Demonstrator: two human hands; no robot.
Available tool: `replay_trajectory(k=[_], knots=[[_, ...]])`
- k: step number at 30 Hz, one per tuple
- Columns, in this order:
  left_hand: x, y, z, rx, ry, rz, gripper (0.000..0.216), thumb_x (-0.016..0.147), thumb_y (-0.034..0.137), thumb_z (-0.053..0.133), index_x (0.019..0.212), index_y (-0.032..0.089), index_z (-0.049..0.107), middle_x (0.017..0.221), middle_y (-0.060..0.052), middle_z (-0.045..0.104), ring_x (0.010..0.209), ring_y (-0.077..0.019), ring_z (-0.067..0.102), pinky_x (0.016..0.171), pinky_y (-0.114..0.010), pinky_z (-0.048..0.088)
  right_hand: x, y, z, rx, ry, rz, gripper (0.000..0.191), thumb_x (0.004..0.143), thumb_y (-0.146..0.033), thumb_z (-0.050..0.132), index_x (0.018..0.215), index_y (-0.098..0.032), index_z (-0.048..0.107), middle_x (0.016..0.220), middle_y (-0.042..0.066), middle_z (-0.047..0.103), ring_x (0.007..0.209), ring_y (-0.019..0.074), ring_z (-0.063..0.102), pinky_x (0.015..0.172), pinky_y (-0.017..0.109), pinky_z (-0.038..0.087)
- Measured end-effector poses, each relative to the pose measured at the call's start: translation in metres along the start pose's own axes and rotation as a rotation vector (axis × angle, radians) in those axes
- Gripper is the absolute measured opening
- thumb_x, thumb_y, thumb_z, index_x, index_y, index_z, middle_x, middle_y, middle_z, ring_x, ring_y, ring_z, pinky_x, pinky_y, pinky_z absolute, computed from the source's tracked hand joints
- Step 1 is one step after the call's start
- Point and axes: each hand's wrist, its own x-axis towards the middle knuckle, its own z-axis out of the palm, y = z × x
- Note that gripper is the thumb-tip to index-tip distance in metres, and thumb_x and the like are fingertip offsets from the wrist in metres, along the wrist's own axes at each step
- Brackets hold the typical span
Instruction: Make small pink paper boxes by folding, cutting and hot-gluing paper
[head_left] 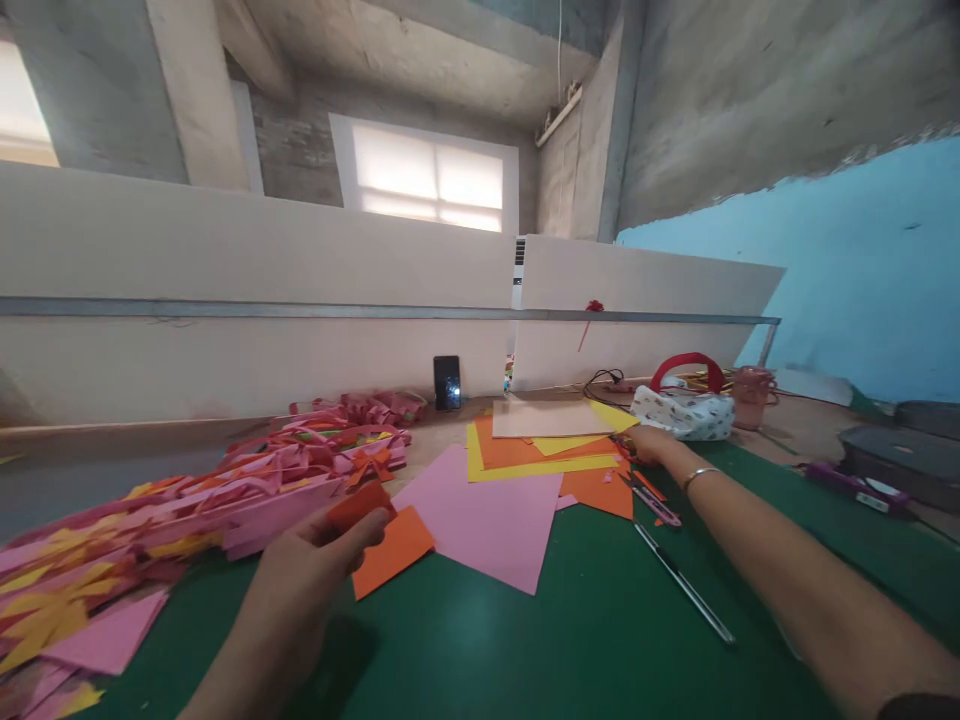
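My left hand (311, 560) pinches a small orange paper piece (361, 507) between thumb and fingers. Just beyond the thumb, a square orange sheet (397, 555) lies over the corner of a large pink sheet (495, 515). My right hand (649, 446) is stretched out to the right edge of a pile of yellow sheets (555, 465) and orange sheets (510, 452). Its fingers are bent around something small and dark that I cannot make out. A pink-handled cutter (656, 502) and a silver pen (686, 582) lie below that wrist.
A heap of pink and yellow paper strips (277, 470) covers the left side. At the back, a phone (447, 382) leans upright against the white panel. A patterned pouch (686, 412), a pink bottle (752, 397) and a purple box (855, 487) stand right of the green mat (570, 640).
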Motion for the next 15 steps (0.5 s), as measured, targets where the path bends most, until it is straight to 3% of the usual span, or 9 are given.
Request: replay_trajectory(k=[4, 9, 12, 15], knots=[[-0.004, 0.0, 0.005, -0.002, -0.047, -0.035, 0.037, 0.046, 0.039, 0.077, 0.074, 0.016, 0.069, 0.059, -0.001, 0.061, 0.056, -0.0123, 0.045, 0.053, -0.023, 0.033, -0.004, -0.005, -0.007, -0.041, -0.073, 0.08, 0.03, 0.087, -0.029, 0.051, 0.113, -0.015, 0.051, 0.113, 0.008, 0.054, 0.094, 0.0192, 0.057, 0.078, 0.039, 0.048], [-0.009, -0.005, 0.014, -0.182, -0.234, -0.108, 0.038, 0.042, 0.033, 0.08, 0.074, 0.015, 0.069, 0.055, 0.001, 0.06, 0.049, -0.0073, 0.042, 0.048, -0.019, 0.028, -0.031, 0.011, -0.043, 0.008, -0.084, 0.129, 0.029, 0.087, -0.029, 0.051, 0.113, -0.016, 0.051, 0.113, 0.007, 0.054, 0.095, 0.0192, 0.057, 0.078, 0.039, 0.048], [-0.013, -0.007, 0.019, -0.245, -0.297, -0.12, 0.035, 0.042, 0.031, 0.08, 0.071, 0.014, 0.069, 0.053, 0.0, 0.06, 0.047, -0.0065, 0.043, 0.045, -0.018, 0.024, -0.057, 0.017, -0.068, 0.123, -0.024, 0.07, 0.028, 0.086, -0.029, 0.052, 0.11, -0.014, 0.053, 0.108, 0.008, 0.057, 0.091, 0.0188, 0.057, 0.077, 0.038, 0.048], [-0.018, -0.006, 0.021, -0.295, -0.307, -0.139, 0.036, 0.042, 0.029, 0.081, 0.073, 0.015, 0.069, 0.056, 0.001, 0.061, 0.047, -0.0048, 0.042, 0.045, -0.017, 0.024, -0.092, -0.006, -0.087, 0.31, 0.08, -0.087, 0.033, 0.083, -0.03, 0.055, 0.113, -0.016, 0.052, 0.095, 0.007, 0.062, 0.085, 0.0193, 0.059, 0.07, 0.03, 0.047]])
